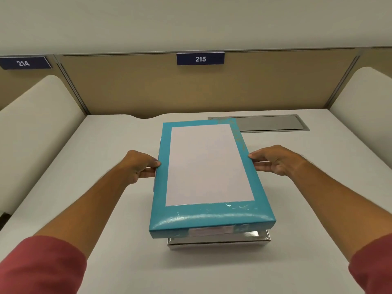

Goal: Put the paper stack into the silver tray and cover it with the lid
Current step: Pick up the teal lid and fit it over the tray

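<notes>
Both hands hold a teal lid over a silver tray on a white desk.

The flat rectangular teal lid (209,177), glossy with a wrinkled sheen along its near edge and a matte white rectangular panel on top, is gripped at its long sides: the left hand (140,166) pinches the left edge between thumb and fingers, and the right hand (275,160) does the same on the right edge. Beneath its near end shows the shiny, mirror-like silver tray (218,240), shallow and rectangular, resting on the smooth white desk (106,219); the lid sits above the rim, not fully seated. A sliver of the white paper stack (210,231) shows inside the tray. Dull red sleeves (42,266) cover the forearms. A brushed grey metal hatch (273,123) lies flush in the desk behind, below a dark blue "215" sign (200,58).
</notes>
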`<state>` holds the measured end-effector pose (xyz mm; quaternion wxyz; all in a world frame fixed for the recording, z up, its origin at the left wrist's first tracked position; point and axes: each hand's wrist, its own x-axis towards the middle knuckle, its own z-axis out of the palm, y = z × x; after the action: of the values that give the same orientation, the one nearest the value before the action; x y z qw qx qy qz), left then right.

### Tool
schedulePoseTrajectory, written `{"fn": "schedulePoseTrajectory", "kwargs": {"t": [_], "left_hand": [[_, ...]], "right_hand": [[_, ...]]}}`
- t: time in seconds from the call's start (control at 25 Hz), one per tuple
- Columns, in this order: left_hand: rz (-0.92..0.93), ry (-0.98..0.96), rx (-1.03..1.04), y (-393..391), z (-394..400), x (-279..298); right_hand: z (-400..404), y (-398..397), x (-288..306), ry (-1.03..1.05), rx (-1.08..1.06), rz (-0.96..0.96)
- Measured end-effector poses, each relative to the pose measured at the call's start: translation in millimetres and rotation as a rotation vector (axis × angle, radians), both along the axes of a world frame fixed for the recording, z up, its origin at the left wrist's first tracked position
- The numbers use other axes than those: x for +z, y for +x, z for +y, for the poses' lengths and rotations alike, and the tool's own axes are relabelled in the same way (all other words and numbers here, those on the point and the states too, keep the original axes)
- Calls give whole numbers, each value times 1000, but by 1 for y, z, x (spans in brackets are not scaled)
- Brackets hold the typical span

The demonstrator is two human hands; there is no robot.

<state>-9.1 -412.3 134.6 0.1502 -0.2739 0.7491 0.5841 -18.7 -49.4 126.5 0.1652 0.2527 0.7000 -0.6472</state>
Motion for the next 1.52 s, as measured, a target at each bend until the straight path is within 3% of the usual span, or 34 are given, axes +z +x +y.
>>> {"fn": "schedulePoseTrajectory", "kwargs": {"t": [0.36, 0.92, 1.52], "left_hand": [[30, 8, 50, 22, 24, -9], [76, -27, 84, 4, 24, -37], [28, -113, 61, 19, 35, -69]], "right_hand": [[23, 18, -7, -8, 51, -51], [6, 21, -17, 110, -52, 58], [6, 30, -51, 159, -52, 15]]}}
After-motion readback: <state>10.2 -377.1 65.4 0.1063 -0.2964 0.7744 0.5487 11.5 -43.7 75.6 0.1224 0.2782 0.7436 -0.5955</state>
